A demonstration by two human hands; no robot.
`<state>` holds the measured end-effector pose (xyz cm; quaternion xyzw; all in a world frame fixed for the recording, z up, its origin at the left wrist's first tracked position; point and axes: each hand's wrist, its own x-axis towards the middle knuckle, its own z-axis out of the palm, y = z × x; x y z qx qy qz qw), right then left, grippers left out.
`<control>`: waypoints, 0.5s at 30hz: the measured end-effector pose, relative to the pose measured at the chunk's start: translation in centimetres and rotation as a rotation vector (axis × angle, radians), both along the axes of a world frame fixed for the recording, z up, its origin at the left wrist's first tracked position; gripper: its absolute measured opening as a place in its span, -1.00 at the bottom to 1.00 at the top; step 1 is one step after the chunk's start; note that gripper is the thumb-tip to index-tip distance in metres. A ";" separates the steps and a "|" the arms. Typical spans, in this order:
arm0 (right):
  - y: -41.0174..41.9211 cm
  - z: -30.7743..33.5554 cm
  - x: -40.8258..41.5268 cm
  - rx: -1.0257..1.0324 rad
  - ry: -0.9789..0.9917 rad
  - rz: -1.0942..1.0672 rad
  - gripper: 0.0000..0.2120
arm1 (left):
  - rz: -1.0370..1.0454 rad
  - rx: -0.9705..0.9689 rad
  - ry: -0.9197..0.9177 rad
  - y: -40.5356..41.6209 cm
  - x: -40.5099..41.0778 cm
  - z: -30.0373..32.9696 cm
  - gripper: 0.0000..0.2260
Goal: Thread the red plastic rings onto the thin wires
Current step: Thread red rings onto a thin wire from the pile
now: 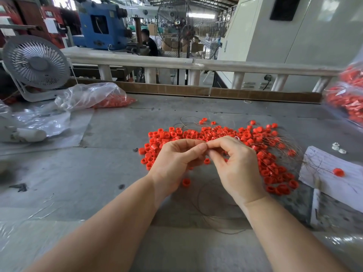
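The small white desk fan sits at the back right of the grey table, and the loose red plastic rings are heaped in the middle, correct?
Not quite. The head view shows the small white desk fan at the back left of the grey table, not right. The loose red plastic rings are heaped in the middle.

Pinched thing between fingers (202,148) indiscernible.

Head view, down over table (82,193)
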<state>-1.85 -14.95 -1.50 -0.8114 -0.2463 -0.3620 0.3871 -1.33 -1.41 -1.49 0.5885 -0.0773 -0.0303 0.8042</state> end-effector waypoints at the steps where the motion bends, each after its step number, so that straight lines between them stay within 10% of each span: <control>1: 0.0 0.0 0.0 0.019 0.021 0.007 -0.93 | 0.014 0.011 -0.001 0.0 0.0 0.0 -0.92; 15: 0.4 0.0 0.0 0.140 0.235 0.036 -0.78 | 0.238 0.317 -0.237 0.0 -0.4 0.5 -0.90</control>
